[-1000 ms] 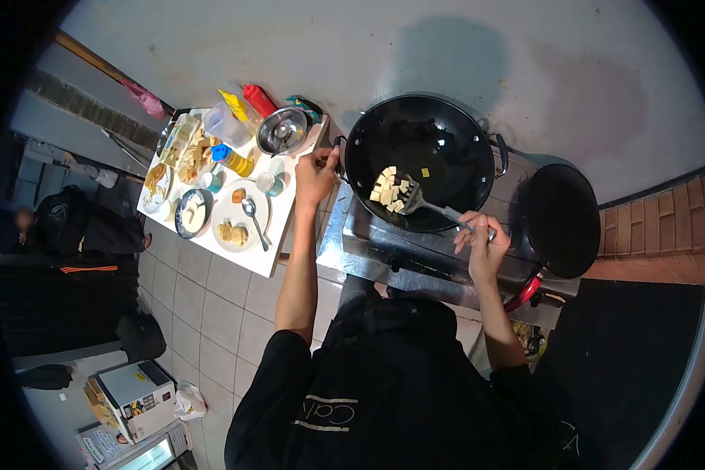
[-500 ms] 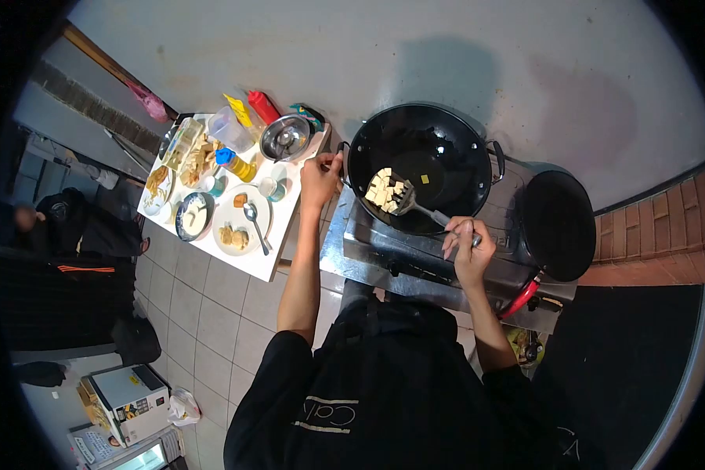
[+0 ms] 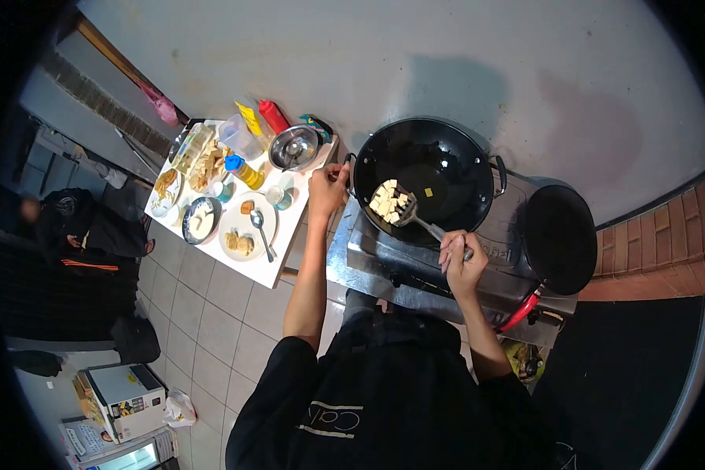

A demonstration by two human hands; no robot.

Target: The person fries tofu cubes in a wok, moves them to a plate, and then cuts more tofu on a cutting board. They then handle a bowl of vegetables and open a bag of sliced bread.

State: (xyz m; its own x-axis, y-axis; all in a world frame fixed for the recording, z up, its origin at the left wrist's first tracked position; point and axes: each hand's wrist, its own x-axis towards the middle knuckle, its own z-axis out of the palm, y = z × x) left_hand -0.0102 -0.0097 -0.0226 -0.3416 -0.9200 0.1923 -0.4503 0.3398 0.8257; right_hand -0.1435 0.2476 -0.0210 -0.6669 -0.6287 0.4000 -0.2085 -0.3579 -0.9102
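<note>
A black wok (image 3: 454, 149) with two side handles sits on the stove (image 3: 415, 270). My left hand (image 3: 328, 190) is closed on the wok's left handle (image 3: 350, 168). In my right hand (image 3: 464, 260) is the grey handle of a slotted spatula (image 3: 424, 224), its head down inside the wok. Pale diced cubes, tofu-like (image 3: 385, 200), are gathered at the wok's left side against the spatula head. One yellowish cube (image 3: 428, 193) lies apart from them near the wok's middle.
A black frying pan (image 3: 558, 239) with a red handle rests on the stove's right side. On the white table (image 3: 262, 270) at left are a metal bowl (image 3: 294, 147), a yellow oil bottle (image 3: 244, 171), a plate (image 3: 231, 223) with a spoon, and cups. A person in dark clothes (image 3: 86, 227) is at far left.
The whole view has shifted slightly, so things sit lower in the frame. My right hand and the spatula have moved a little toward the left against the wok. Both grips look unchanged.
</note>
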